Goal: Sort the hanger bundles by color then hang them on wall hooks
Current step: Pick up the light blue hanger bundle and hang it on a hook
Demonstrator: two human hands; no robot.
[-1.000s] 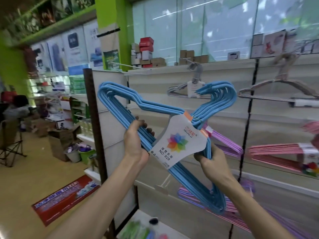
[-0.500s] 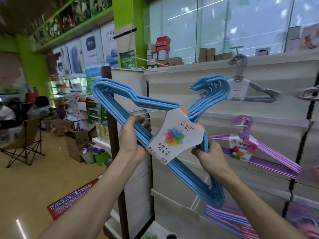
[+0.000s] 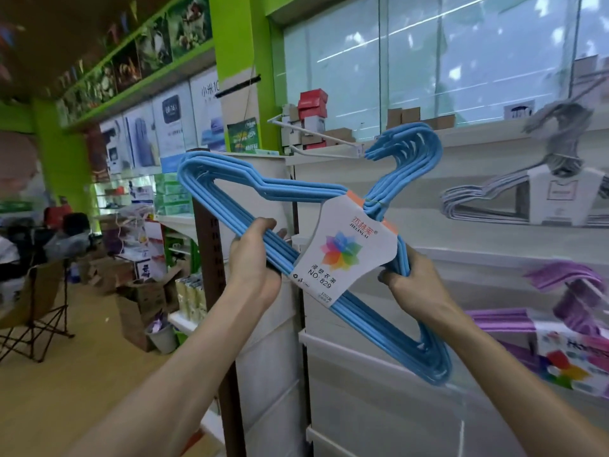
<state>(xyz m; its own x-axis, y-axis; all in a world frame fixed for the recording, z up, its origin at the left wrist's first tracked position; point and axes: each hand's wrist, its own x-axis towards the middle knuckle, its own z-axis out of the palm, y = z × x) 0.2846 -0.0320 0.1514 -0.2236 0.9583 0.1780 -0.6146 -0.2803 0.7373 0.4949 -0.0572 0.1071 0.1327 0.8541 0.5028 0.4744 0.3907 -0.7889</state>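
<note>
A bundle of blue hangers (image 3: pixel 230 189) with a white paper label (image 3: pixel 342 252) is held up, tilted, in front of the white slat wall (image 3: pixel 428 374). My left hand (image 3: pixel 253 262) grips its lower bar. My right hand (image 3: pixel 408 285) grips the other side just right of the label. The blue hooks (image 3: pixel 415 150) reach up beside a white wall hook (image 3: pixel 316 136) sticking out of the wall. A grey hanger bundle (image 3: pixel 487 199) hangs at the upper right. A purple bundle (image 3: pixel 566 311) hangs below it.
A dark upright post (image 3: pixel 214 291) ends the slat wall on the left. Beyond it are shelves, cardboard boxes (image 3: pixel 138 301), a small bucket (image 3: pixel 163 336) and a folding chair (image 3: pixel 33 311) on the yellow floor. Boxes stand on top of the wall.
The view has swung left, so the grey and purple bundles slid to the right. The blue bundle has risen slightly, its hooks now close to the white wall hook. Both hands keep their grip.
</note>
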